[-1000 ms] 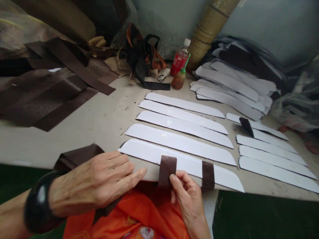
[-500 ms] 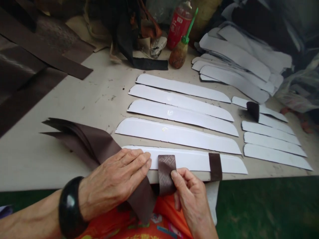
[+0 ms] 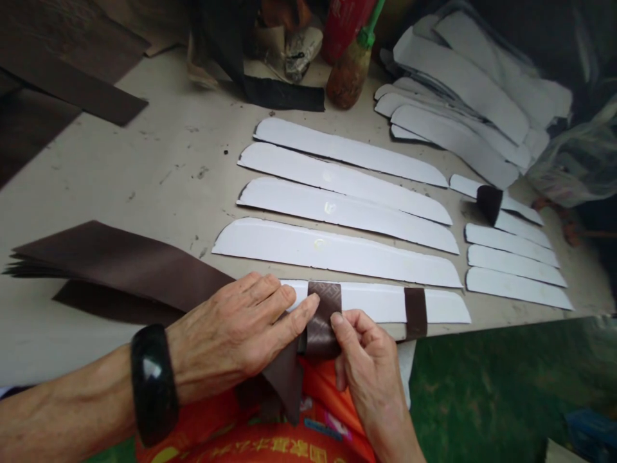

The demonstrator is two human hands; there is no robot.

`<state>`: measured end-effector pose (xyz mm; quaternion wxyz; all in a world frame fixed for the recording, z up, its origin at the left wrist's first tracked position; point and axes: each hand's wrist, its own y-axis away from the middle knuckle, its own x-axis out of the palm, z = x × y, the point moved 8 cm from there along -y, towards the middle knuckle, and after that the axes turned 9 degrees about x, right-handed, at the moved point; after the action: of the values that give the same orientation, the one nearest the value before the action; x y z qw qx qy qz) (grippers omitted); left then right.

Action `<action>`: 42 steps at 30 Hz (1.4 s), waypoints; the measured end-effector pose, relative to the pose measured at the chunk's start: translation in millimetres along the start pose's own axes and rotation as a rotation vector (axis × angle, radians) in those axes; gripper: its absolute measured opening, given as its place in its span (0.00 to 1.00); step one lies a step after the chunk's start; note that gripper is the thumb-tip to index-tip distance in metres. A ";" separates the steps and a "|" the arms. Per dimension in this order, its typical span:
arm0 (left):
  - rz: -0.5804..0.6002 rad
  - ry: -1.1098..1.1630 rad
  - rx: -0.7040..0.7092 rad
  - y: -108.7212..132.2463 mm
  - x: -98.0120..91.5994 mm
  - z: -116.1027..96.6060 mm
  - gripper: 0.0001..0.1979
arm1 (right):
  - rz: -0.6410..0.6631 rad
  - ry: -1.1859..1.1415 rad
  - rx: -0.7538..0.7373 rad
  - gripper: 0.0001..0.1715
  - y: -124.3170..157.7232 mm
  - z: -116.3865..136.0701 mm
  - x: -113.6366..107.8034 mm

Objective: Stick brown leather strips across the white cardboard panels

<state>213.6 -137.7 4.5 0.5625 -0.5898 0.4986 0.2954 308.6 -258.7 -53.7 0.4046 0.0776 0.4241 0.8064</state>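
My left hand (image 3: pixel 245 321), a black bangle on its wrist, lies with outstretched fingers over the left end of the nearest white strip (image 3: pixel 373 302). Its index fingertip touches a short brown patterned piece (image 3: pixel 325 302) lying across that strip. My right hand (image 3: pixel 369 360) pinches this piece's right edge between thumb and fingers, where it bends down over the table edge. A bundle of long brown strips (image 3: pixel 125 263) passes beneath my left hand, its ends hanging towards my lap. Farther right, another short dark brown piece (image 3: pixel 415 312) crosses the same white strip.
Several long white strips (image 3: pixel 337 241) lie in a row beyond my hands. Shorter white strips (image 3: pixel 515 257) lie to the right, one bearing a curled brown piece (image 3: pixel 489 204). At the back are a white pile (image 3: pixel 463 83), a brown bottle with green nozzle (image 3: pixel 348 74) and brown sheets (image 3: pixel 87 83).
My left index finger has come onto the patterned piece. The brown bundle has shifted left and spread flatter. My right hand keeps its pinch; the view has tilted slightly downwards.
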 end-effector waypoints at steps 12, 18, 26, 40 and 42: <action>0.061 -0.041 -0.003 -4.8 13.7 2.5 0.19 | -0.017 0.091 0.065 0.20 3.6 4.6 0.5; 0.079 -0.037 -0.004 -6.0 12.5 2.7 0.19 | -0.384 0.691 -0.691 0.05 32.9 49.2 -21.4; 0.054 0.021 -0.006 -7.2 10.9 3.5 0.17 | -0.273 1.015 -1.229 0.20 41.4 46.1 24.7; -0.096 0.694 -0.469 9.7 -36.8 40.2 0.14 | -0.236 0.639 -1.210 0.15 47.8 60.9 10.3; -0.123 0.672 -0.522 13.6 -38.0 36.4 0.14 | -0.117 0.452 -1.075 0.12 45.6 62.2 8.7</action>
<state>196.4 -91.3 27.0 0.2173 -0.8043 0.5267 0.1688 305.2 -228.1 17.5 0.3306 -0.3359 0.0350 0.8813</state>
